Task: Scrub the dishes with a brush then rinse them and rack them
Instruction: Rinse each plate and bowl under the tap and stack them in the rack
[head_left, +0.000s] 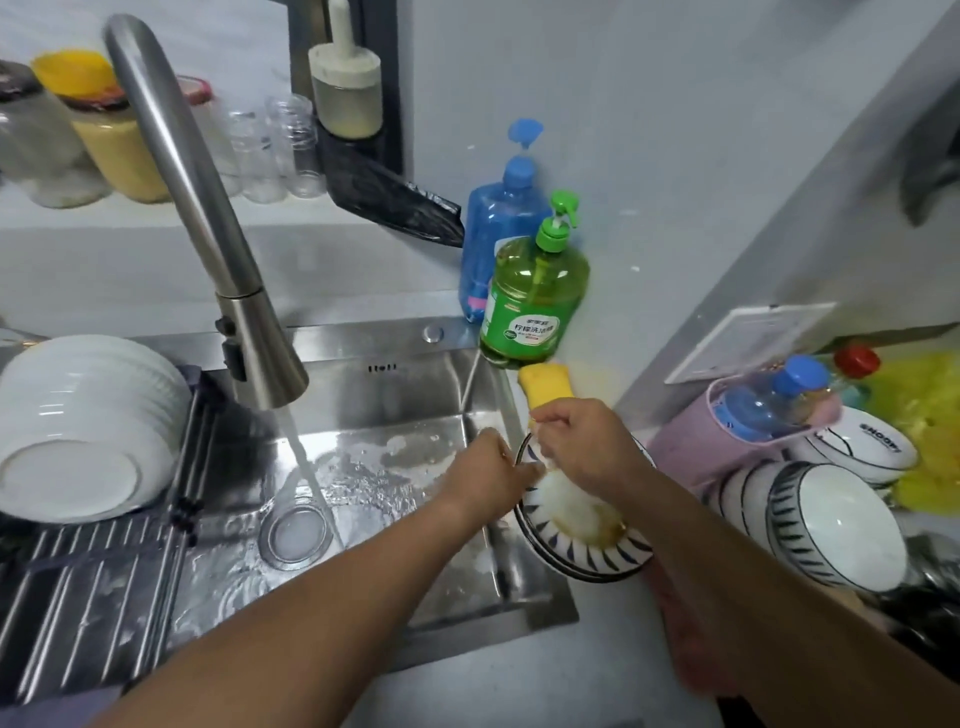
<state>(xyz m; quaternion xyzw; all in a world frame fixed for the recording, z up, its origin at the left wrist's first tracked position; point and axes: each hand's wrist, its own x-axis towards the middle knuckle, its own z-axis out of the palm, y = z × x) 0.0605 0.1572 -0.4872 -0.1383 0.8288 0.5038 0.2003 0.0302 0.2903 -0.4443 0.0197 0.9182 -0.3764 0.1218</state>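
We are at the scrubbing step. Left of our hands the sink (363, 395) takes running water; beyond it the rack (93, 587) holds white bowls (88, 415). Our left hand (485, 475) grips the patterned bowl (582, 525) by its rim at the sink's right edge; our right hand (582, 447) clasps the yellow-handled brush (545, 387) inside it. Next, we judge, the bowl must swing leftward under the stream.

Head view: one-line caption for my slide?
Left hand steadies a patterned bowl while right hand scrubs it with a yellow brush.
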